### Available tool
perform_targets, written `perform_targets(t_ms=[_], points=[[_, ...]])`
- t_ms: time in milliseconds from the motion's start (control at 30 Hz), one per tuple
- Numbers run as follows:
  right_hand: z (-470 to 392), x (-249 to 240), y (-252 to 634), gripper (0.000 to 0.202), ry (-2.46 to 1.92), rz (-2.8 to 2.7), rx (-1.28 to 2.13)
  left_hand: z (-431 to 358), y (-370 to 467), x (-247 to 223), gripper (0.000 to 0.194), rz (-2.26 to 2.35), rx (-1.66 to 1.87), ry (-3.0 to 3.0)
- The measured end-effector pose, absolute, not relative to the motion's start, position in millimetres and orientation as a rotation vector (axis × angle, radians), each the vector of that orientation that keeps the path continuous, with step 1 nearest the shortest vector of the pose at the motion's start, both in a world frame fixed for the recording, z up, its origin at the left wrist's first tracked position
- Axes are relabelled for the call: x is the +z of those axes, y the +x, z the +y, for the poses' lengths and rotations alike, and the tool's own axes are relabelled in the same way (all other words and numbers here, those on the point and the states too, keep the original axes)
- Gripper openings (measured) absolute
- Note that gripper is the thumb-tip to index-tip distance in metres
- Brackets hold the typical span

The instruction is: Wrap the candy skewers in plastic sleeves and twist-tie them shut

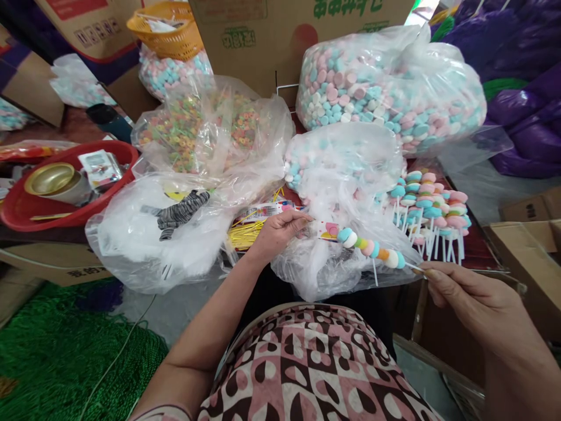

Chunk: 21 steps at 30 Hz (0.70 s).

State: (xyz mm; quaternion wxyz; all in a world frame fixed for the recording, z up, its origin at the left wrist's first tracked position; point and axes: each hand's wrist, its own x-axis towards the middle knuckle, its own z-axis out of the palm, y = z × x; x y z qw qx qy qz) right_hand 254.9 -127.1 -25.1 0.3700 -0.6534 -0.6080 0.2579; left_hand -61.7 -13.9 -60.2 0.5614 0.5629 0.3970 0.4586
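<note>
1. Clearly, the right hand [464, 292] has thumb and forefinger pinched together on the white stick [412, 266] of a marshmallow skewer [370, 248], which stretches from those fingertips toward the left hand [274, 237].
2. Left thumb and forefinger are clamped on a clear printed wrapper [328, 230]; the skewer's far end lies right at its edge, though whether inside I cannot tell.
3. Just left of the left fingers lie thin yellow ties [246, 235].
4. Just beyond the right fingers sits a cluster of similar skewers [433, 204], sticks toward the person.
5. Ahead of both hands, between them, rests a bag of marshmallows [350, 146], with a larger bag [390, 93] behind.
6. Farther out, beyond the left fingers, stand a bag of gummy rings [188, 134] and a red basin [12, 202].
</note>
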Motion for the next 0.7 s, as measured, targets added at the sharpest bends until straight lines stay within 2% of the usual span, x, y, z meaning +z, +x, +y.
perform_targets(t_ms=[500, 700], points=[[-129, -35, 254, 0.022, -1.607, -1.611, 0.694, -13, -67, -55, 0.026, 0.933, 1.113, 1.718], [-128, -39, 246, 0.022, -1.588, -1.471, 0.825, -19, -67, -43, 0.021, 0.941, 1.121, 1.948]])
